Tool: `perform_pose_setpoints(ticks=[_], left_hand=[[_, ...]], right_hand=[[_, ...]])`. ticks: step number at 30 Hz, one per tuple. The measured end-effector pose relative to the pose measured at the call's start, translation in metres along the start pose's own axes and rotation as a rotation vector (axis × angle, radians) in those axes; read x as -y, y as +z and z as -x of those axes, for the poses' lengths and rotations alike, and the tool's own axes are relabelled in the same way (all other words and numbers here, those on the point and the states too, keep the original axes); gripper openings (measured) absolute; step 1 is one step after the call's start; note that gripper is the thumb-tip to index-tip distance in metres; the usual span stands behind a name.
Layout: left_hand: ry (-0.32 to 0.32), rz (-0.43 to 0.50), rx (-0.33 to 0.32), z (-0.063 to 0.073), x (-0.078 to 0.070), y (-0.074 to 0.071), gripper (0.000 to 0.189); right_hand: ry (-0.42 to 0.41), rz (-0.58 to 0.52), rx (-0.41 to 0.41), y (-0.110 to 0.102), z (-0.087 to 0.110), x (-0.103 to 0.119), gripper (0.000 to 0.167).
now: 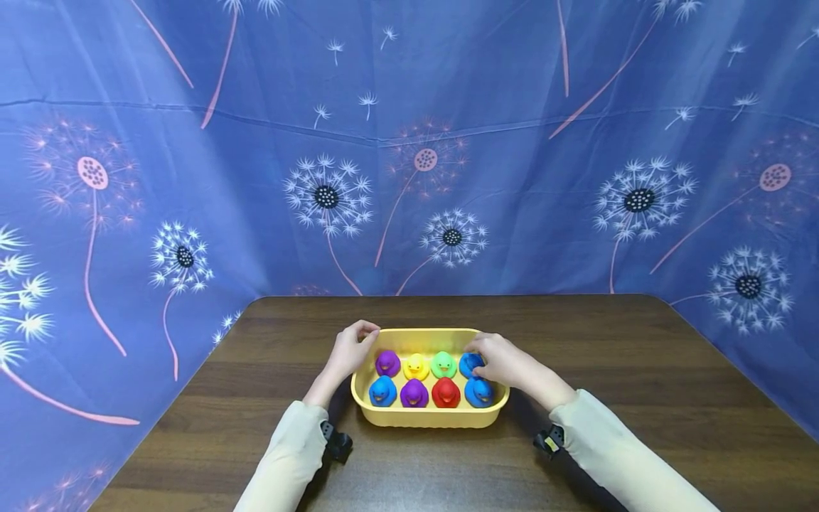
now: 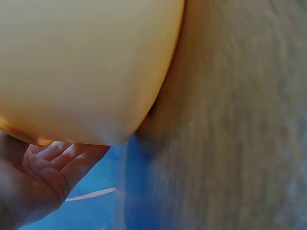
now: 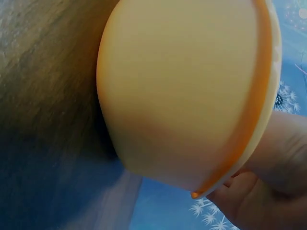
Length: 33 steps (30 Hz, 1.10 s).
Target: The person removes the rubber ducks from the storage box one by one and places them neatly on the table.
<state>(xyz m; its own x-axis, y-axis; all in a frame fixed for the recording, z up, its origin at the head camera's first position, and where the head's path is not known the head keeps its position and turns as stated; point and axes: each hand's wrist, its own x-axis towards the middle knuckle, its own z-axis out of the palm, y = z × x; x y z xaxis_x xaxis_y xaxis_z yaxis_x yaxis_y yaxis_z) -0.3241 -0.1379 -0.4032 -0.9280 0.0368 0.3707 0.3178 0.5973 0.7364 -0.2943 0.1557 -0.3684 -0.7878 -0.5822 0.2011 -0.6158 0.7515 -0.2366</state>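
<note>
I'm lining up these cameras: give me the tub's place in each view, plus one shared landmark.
Head: tub, lower middle.
Left wrist: upper left, outer wall cut off by the frame.
Right wrist: upper middle, rim towards the right.
Landmark: blue cloth, seen in all three.

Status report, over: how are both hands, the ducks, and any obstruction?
Left hand at back-left corner of yellow tray; right hand over rear-right blue duck; grips unclear. Eight ducks inside. Right hand partly hides that duck.

Blue cloth backdrop (image 1: 512,71), white and pink dandelion print (image 1: 326,197), round-cornered brown wood-grain tabletop (image 1: 672,384)
</note>
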Motion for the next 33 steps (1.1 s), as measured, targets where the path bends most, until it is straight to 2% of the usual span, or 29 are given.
perform_pose_setpoints(ticks=[8, 19, 27, 33], left_hand=[[0.0, 0.002, -0.008, -0.0009, 0.004, 0.002, 0.013], [-0.026, 0.006, 0.005, -0.0013, 0.0045, 0.0023, 0.013], [-0.038, 0.006, 0.015, -0.0013, 0.0054, 0.0022, 0.013], [-0.029, 0.004, 0.026, -0.0017, 0.0059, 0.0024, 0.011]], right_hand=[[0.051, 0.036, 0.021, 0.004, -0.0009, 0.0027, 0.027], [0.0, 0.134, -0.041, 0.0093, -0.0007, 0.0038, 0.02], [0.021, 0.104, -0.006, 0.0078, -0.0013, 0.0042, 0.025], [0.027, 0.111, -0.023, 0.0095, -0.0022, 0.0037, 0.024]])
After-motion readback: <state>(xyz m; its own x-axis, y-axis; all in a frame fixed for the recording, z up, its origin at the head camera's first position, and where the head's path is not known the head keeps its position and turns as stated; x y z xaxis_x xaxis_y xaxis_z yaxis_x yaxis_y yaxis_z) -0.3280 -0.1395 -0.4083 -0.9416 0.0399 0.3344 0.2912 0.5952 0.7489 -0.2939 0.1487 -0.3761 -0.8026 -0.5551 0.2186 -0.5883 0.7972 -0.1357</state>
